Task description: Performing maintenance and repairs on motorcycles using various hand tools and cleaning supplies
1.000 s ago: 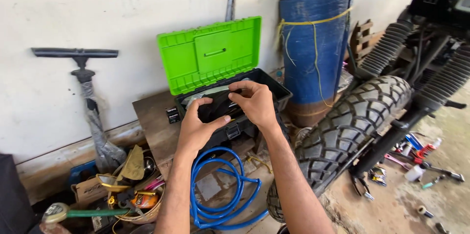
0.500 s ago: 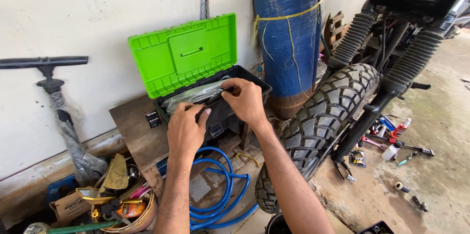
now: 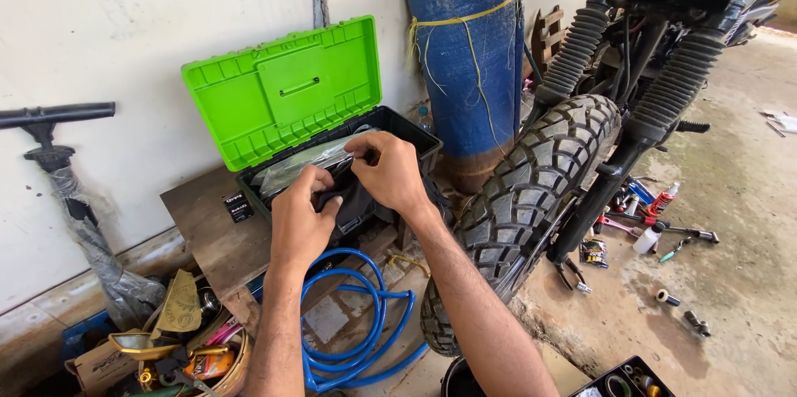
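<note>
Centre frame: left hand (image 3: 300, 227) steadies dark pouch (image 3: 353, 198) at black toolbox (image 3: 415, 138) rim; right hand (image 3: 388, 171) grip pinching pouch top. Best: brace low, pull gently, green lid (image 3: 282, 94) upright.

I see a low wooden worktop (image 3: 207, 231) against the wall carrying the open black toolbox (image 3: 398, 135) with its green lid. On the concrete floor (image 3: 739, 281) lie a coiled blue hose (image 3: 365, 339) and scattered tools (image 3: 656, 218) beside the motorcycle tyre (image 3: 531, 198).

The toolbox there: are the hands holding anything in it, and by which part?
Both the left hand and right hand grip a dark pouch-like thing at the open toolbox, by its upper edge. What it is exactly cannot be told.
</note>
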